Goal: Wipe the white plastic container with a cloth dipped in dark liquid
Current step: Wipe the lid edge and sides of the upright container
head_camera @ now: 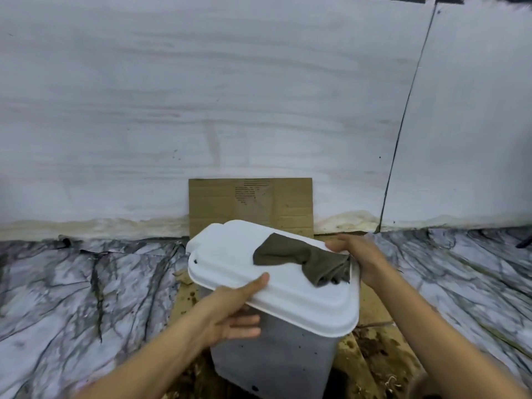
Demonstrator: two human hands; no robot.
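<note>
A white plastic container [276, 355] with a white lid [230, 254] stands tilted on cardboard in the lower middle. A dark olive cloth [302, 259] lies spread on the lid's right half. My left hand [233, 306] grips the lid's near rim, thumb on top and fingers under it against the container's side. My right hand [354, 254] holds the lid's far right edge, with the bunched end of the cloth at its fingers. Small dark specks dot the container's wall.
A stained cardboard sheet [371, 341] lies under the container, and another piece of cardboard [250, 203] leans on the white wall behind. Marble-patterned floor covering [86, 283] spreads to both sides. A dark cable [403, 125] runs down the wall at right.
</note>
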